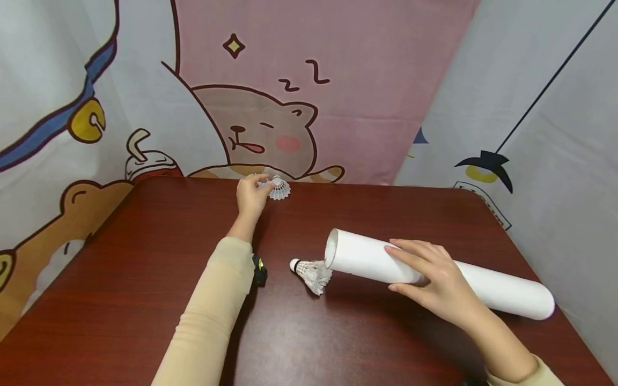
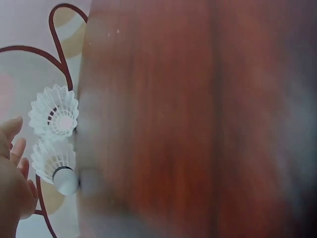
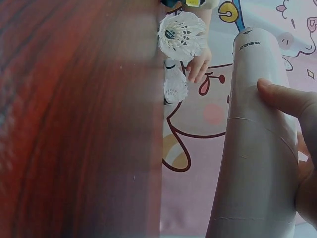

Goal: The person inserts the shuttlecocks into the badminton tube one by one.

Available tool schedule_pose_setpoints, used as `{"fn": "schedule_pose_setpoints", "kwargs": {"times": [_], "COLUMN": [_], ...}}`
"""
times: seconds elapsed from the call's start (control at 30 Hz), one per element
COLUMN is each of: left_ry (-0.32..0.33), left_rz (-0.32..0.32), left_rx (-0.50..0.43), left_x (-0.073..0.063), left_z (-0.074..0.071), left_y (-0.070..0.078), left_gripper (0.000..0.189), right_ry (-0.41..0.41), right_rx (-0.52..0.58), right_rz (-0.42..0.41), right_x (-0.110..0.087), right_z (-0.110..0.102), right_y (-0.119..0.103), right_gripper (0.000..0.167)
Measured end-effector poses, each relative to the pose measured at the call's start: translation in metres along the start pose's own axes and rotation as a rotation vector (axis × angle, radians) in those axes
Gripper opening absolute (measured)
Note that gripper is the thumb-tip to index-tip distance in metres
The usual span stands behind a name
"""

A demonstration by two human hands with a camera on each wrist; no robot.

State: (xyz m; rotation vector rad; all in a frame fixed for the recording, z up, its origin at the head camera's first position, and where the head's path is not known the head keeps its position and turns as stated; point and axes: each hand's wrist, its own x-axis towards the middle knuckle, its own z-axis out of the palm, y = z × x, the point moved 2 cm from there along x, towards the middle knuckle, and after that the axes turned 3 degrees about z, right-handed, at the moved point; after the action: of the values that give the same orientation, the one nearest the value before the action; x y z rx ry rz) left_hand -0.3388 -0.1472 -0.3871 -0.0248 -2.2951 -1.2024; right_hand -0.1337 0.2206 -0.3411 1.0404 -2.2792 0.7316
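Note:
My right hand point(image 1: 441, 281) grips a long white shuttlecock tube point(image 1: 502, 287), fingers over its top and thumb along the near side. The tube is tilted, its open end raised toward the left. Just under that mouth a feather shuttlecock point(image 1: 314, 274) lies on its side, cork to the left. At the table's far edge my left hand point(image 1: 252, 195) reaches to a pair of white shuttlecocks, one point(image 2: 55, 115) with its skirt facing the left wrist camera, the other point(image 2: 57, 166) with its cork toward it. The left fingers point(image 2: 19, 148) are loosely bent beside the skirts, with a gap showing.
A dark reddish-brown wooden table point(image 1: 193, 225) carries everything. Behind it and at both sides hangs a cartoon-printed cloth point(image 1: 367, 107). A black device point(image 1: 259, 271) with a yellow mark sits at the left wrist.

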Motion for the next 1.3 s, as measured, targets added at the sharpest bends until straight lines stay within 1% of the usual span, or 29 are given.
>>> {"fn": "schedule_pose_setpoints", "kwargs": {"times": [0.1,0.17,0.27,0.43,0.5,0.63,0.83,1.1,1.3], "left_ry": [-0.004,-0.017,-0.040,-0.061,-0.070,-0.081,-0.070,-0.008,0.050], "left_rz": [-0.012,-0.008,-0.001,0.004,0.000,-0.011,-0.027,-0.047,-0.058], "left_rx": [0.055,0.089,0.144,0.265,0.295,0.320,0.320,0.251,0.204], "left_x": [0.002,0.003,0.004,0.009,0.010,0.010,0.010,0.007,0.005], "left_z": [0.004,0.008,0.010,0.013,0.013,0.013,0.014,0.013,0.009], "left_y": [-0.002,-0.003,-0.001,0.001,0.002,0.003,-0.002,-0.009,-0.009], "left_gripper": [0.025,0.025,0.024,0.020,0.018,0.013,0.012,0.012,0.010], "right_ry": [0.006,0.008,0.010,0.010,0.006,-0.002,-0.003,0.002,-0.002], "right_rx": [0.005,0.008,0.012,0.020,0.023,0.021,0.020,0.019,0.014], "right_rz": [0.001,0.001,0.002,0.008,0.011,0.018,0.021,0.014,0.014], "right_x": [0.000,0.001,0.001,0.002,0.002,0.001,0.001,0.000,0.001], "right_z": [-0.002,-0.002,-0.003,-0.004,-0.004,-0.005,-0.005,-0.004,-0.004], "right_y": [0.000,0.000,0.000,0.000,0.000,0.000,0.000,0.000,0.000], "right_gripper": [0.059,0.059,0.059,0.059,0.059,0.059,0.060,0.059,0.059]}}
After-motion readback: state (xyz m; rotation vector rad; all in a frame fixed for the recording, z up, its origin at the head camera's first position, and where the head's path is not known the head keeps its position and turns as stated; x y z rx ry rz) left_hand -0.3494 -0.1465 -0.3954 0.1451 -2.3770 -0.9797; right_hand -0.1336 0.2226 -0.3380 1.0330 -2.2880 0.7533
